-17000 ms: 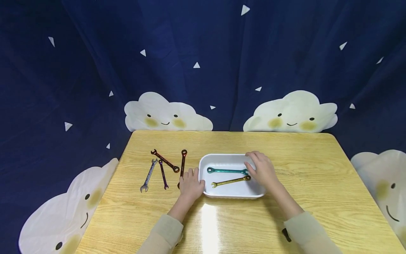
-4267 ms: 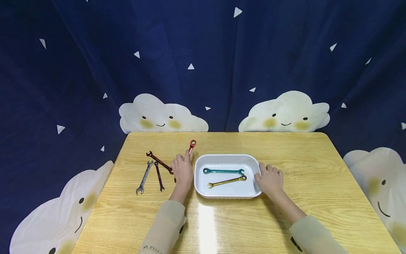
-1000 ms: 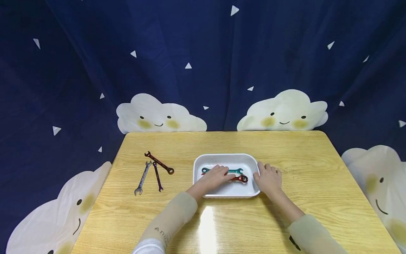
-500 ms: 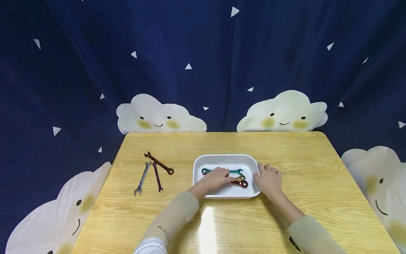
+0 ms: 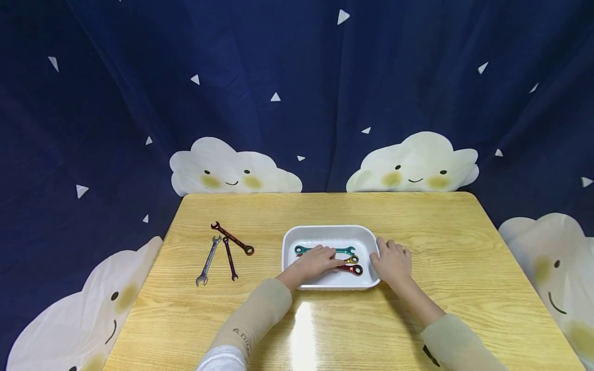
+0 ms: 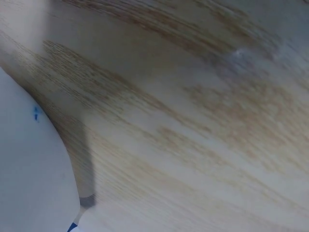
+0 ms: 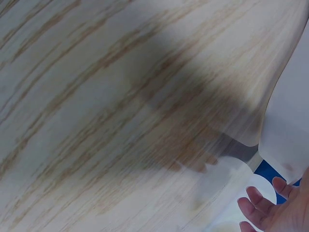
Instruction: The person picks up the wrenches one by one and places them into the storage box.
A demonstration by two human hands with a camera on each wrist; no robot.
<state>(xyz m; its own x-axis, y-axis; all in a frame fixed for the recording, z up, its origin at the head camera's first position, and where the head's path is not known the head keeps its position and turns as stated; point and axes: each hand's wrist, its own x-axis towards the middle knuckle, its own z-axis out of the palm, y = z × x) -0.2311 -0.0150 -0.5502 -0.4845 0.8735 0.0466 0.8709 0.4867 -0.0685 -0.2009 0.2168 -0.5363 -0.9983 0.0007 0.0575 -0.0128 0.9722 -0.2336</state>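
A white plastic tray (image 5: pixel 331 226) stands mid-table with three combination wrenches in it. My left hand (image 5: pixel 314 261) reaches down over the left wall and holds the red ratchet wrench (image 5: pixel 356 269); its middle is hidden beneath the hand. The yellow wrench (image 5: pixel 354 259) lies just behind it, mostly covered by my thumb and fingers. Farther back is a teal wrench (image 5: pixel 345 250). At the tray's right end my right hand (image 5: pixel 394 263) grips the rim, thumb inside. Its other fingertips (image 7: pixel 254 192) spread loosely in the right wrist view. The left wrist view shows only the tray's side (image 6: pixel 36 164) and table.
Left of the tray, three wrenches lie on the wooden table (image 5: pixel 464 247): a dark red one (image 5: pixel 234 239), a silver one (image 5: pixel 209 261) and a small purple one (image 5: pixel 230 259). A dark blue curtain (image 5: pixel 320 62) with cloud prints hangs behind the table.
Earlier, my left hand took the red wrench from the table left of the tray and carried it in. Over the last second its ring end shifted towards me, uncovering the yellow one's end.
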